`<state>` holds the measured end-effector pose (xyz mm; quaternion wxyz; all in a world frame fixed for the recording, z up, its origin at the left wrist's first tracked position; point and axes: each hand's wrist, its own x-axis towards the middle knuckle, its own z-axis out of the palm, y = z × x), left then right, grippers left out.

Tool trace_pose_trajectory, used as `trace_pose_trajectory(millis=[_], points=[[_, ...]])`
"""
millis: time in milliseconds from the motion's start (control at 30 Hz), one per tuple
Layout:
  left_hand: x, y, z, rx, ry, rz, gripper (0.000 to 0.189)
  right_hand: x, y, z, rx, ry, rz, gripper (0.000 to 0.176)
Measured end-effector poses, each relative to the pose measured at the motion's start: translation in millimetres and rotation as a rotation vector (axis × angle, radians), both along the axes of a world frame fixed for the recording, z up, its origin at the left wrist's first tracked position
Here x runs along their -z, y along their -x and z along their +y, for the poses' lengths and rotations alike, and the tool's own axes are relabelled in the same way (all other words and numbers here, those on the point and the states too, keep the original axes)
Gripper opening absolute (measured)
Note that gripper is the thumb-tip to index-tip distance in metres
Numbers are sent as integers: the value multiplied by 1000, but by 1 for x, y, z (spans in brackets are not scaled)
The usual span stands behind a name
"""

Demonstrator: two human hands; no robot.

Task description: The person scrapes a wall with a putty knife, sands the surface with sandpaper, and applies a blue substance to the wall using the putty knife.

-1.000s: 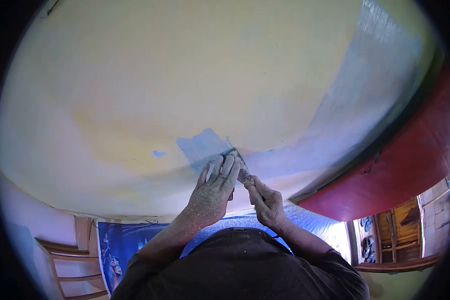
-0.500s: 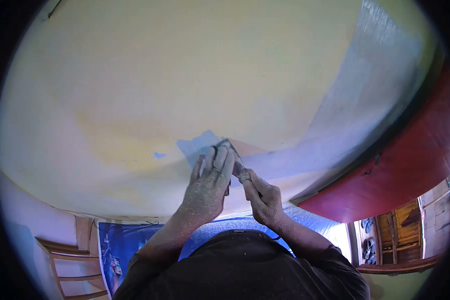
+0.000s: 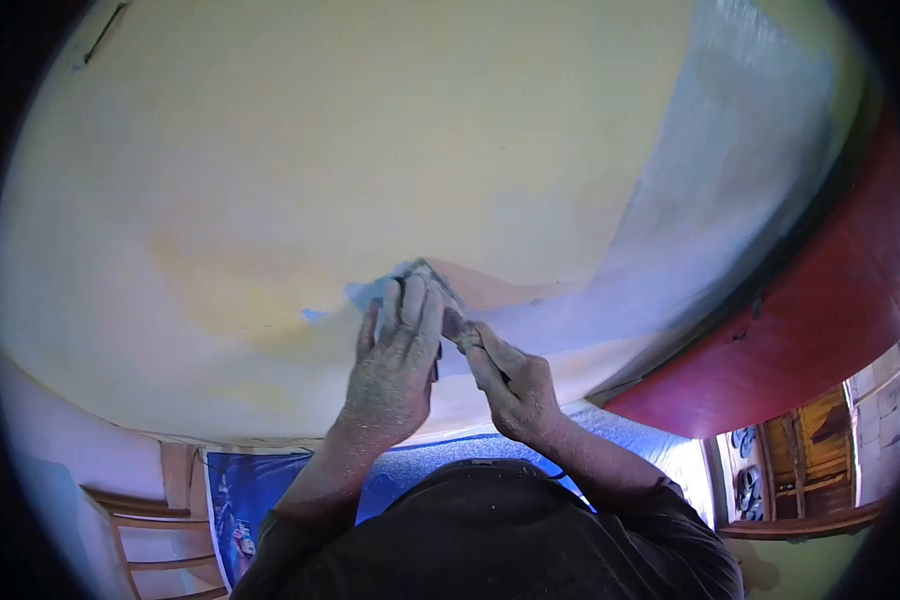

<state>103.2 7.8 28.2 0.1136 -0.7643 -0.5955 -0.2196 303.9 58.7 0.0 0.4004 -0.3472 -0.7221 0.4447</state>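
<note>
My right hand (image 3: 522, 392) is wrapped round the handle of a scraper (image 3: 457, 324), which is dusty and partly hidden. My left hand (image 3: 395, 365) lies over the scraper's flat part, with its fingers stretched upward along it. Both hands are coated in pale dust. The scraper rests against a cream-coloured wall (image 3: 390, 130), over a small blue patch (image 3: 362, 293) that shows at the left fingertips. A smaller blue spot (image 3: 315, 315) lies just left of it.
A grey-blue band (image 3: 710, 170) curves down the wall's right side beside a red surface (image 3: 770, 355). Below are a blue printed sheet (image 3: 280, 480), wooden shelves (image 3: 165, 540) at left, and footwear (image 3: 748, 492) near an opening at right. A hook (image 3: 104, 35) juts out at upper left.
Both hands and the scraper have slid left and slightly up over the blue patch, covering more of it. The view has shifted slightly.
</note>
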Motion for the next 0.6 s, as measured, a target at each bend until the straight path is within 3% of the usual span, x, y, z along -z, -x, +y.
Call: trace_pose_trajectory(millis=[100,300,400,500,600], points=[[-10,5,-1,-26,-23,54,88,1,7,3,7,-129,71,41],[16,-3,-1,48,91,59,90,25,-10,-5,29,74,-17,43],[4,1,0,20,20,25,85,-1,-4,-2,-4,54,-25,43],[-5,2,-2,11,58,18,81,16,4,0,38,-102,34,44],[4,2,-2,41,91,17,83,20,0,-4,4,-12,64,43]])
